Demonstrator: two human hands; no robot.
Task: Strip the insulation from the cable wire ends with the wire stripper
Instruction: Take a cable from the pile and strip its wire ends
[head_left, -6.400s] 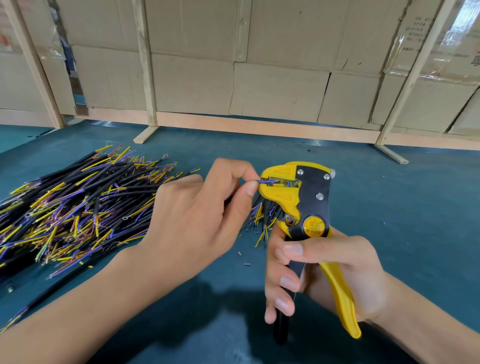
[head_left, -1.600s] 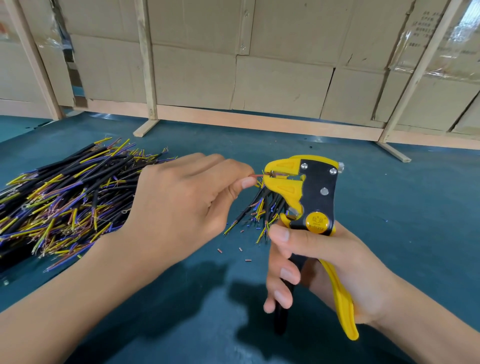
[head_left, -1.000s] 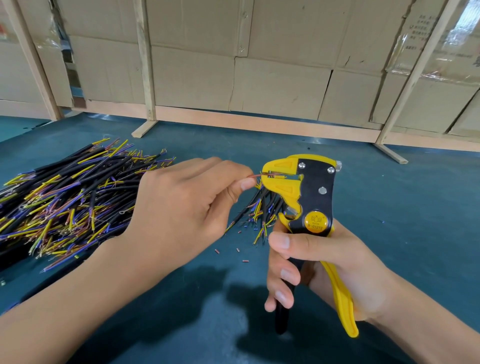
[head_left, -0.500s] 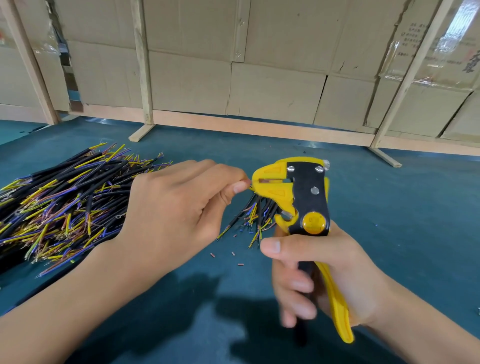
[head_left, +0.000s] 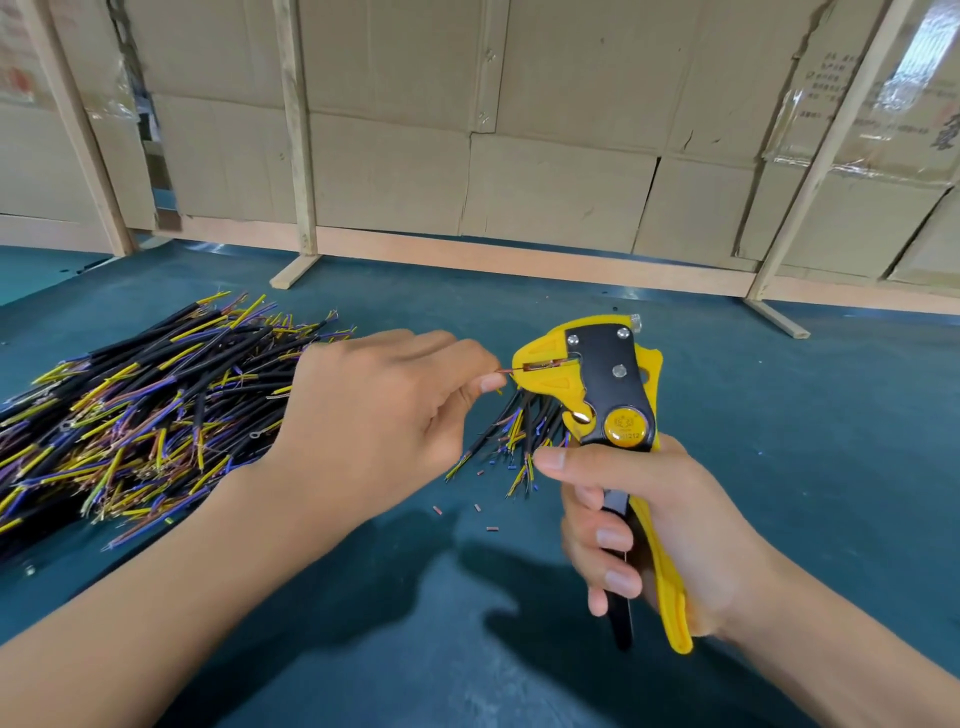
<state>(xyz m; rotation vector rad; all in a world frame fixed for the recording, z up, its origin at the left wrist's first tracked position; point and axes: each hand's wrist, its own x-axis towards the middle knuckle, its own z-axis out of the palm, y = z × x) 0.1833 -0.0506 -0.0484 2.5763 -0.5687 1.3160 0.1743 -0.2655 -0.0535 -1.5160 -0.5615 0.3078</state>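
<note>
While the right hand curls round both handles of the stripper, squeezing them close together, the tool stands upright above the table with its yellow head pointing left. That grip is tight: four fingers wrap the black handle and the thumb lies across below the round badge. The left hand pinches a thin wire between thumb and forefinger, its grip closed on it, and the wire's end sits in the slot of the stripper's head. More cable ends fan out below the pinch, just beside the tool. A big pile of cables lies on the table to the left. Small cut bits dot the table between the hands.
</note>
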